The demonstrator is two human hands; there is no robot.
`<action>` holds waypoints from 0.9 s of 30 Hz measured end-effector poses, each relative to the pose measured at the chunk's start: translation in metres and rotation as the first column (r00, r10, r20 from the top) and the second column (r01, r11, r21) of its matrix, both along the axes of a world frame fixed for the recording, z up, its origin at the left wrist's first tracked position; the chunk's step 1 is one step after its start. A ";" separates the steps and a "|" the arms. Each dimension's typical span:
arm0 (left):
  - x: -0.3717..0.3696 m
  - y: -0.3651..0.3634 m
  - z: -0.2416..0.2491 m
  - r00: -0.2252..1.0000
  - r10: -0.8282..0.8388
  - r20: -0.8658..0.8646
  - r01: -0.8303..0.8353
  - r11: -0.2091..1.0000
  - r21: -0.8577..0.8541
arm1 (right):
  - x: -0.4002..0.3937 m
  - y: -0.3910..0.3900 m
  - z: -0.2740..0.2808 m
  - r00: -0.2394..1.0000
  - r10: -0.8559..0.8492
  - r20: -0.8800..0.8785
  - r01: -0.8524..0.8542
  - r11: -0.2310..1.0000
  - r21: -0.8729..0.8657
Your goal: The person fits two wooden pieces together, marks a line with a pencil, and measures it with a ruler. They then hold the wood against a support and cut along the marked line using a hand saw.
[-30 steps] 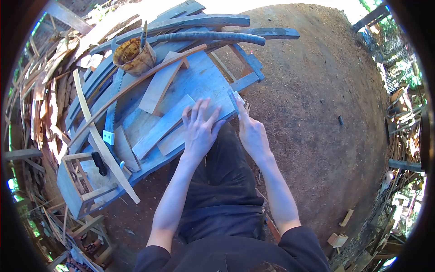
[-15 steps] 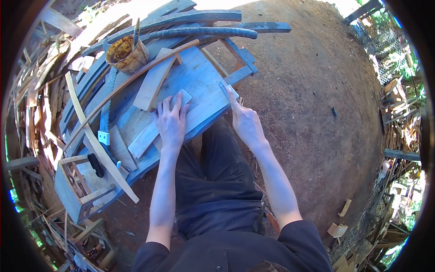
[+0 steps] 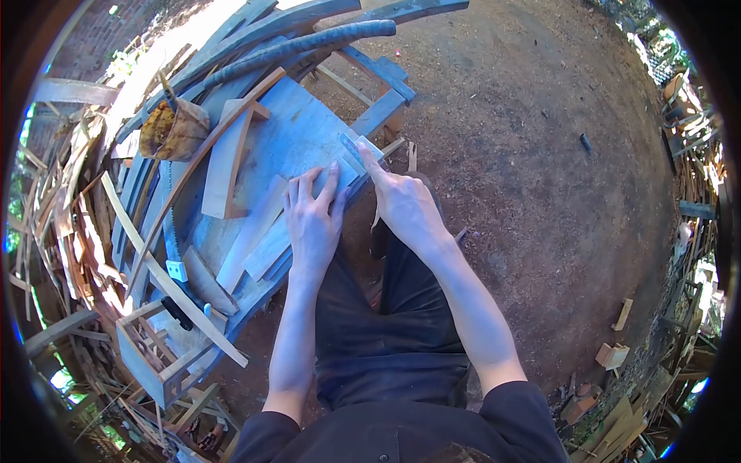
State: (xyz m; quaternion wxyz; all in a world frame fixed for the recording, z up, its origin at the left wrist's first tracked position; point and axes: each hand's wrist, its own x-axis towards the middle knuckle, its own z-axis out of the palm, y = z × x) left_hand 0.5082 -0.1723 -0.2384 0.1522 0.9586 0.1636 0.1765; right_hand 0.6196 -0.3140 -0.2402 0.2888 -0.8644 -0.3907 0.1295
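On the worktable (image 3: 289, 116), my left hand (image 3: 312, 212) lies over a light wooden board (image 3: 270, 245), its fingers spread on the wood. My right hand (image 3: 401, 201) is closed at the table's right edge around a tool whose grip is hidden, with the index finger stretched along a flat metal blade (image 3: 351, 147). The blade lies near the far end of the board, beside a small pale block (image 3: 371, 147). Left of my left hand stands an angled wooden piece (image 3: 225, 166).
A stained pot (image 3: 176, 130) with a stick in it, a saw (image 3: 176, 270), long curved strips (image 3: 309, 42) and a wooden frame (image 3: 158, 370) crowd the table's left and far sides. Scrap wood (image 3: 614, 355) lies on the dirt floor at the right.
The view has shifted, so the table and its contents appear further left. My right hand is now closer to my left hand, and more of the board's near end shows.
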 end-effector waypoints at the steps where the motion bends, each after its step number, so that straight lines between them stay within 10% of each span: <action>1: 0.002 -0.001 0.002 1.000 0.008 -0.003 -0.008 0.999 -0.032 | 0.000 0.000 -0.004 1.000 -0.001 -0.011 0.001 1.000 0.002; 23: 0.007 -0.007 0.008 0.997 0.044 -0.066 -0.050 0.995 -0.092 | 0.003 -0.006 -0.003 0.956 0.012 -0.293 0.039 0.985 0.166; 27: 0.004 -0.008 0.020 0.981 -0.154 -0.120 0.151 0.988 -0.032 | 0.008 -0.011 -0.007 0.855 -0.007 -0.518 0.195 0.930 0.310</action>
